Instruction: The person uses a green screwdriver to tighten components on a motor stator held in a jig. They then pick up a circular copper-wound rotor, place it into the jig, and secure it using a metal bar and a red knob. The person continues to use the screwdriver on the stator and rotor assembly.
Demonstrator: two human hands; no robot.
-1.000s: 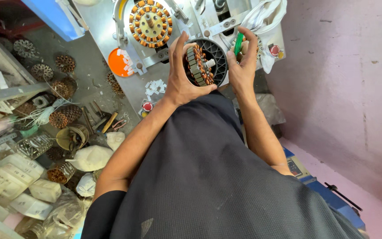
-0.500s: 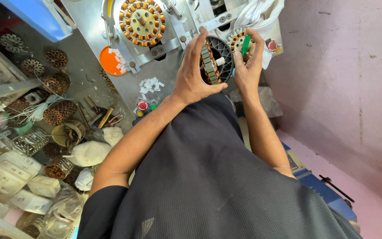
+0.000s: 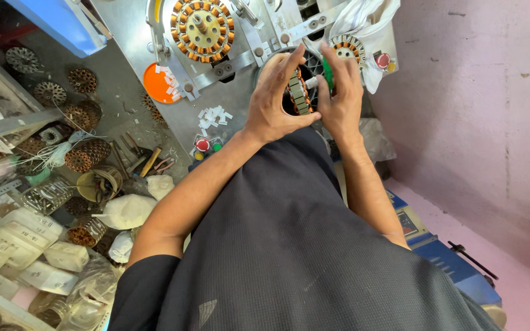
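Observation:
My left hand point(image 3: 273, 101) grips a round motor stator point(image 3: 297, 92) with copper windings, held on edge in front of a dark round opening in the grey metal machine point(image 3: 234, 79). My right hand point(image 3: 342, 92) presses against the stator's right side and holds a small green-handled tool point(image 3: 327, 73). Another wound stator point(image 3: 202, 29) sits on a spindle at the machine's top. A further stator point(image 3: 349, 46) shows just behind my right hand.
An orange disc point(image 3: 158, 83) lies on the machine plate, with red and green buttons point(image 3: 207, 146) near its edge. The bench at left holds several wound stators point(image 3: 86, 153), hand tools point(image 3: 148, 162) and white bags point(image 3: 127, 210). A blue unit point(image 3: 443, 251) stands at right by the pink wall.
Both hands have brought the stator slightly down and closer together, turning it more edge-on. The camera view has shifted a little, so the machine appears higher in the frame.

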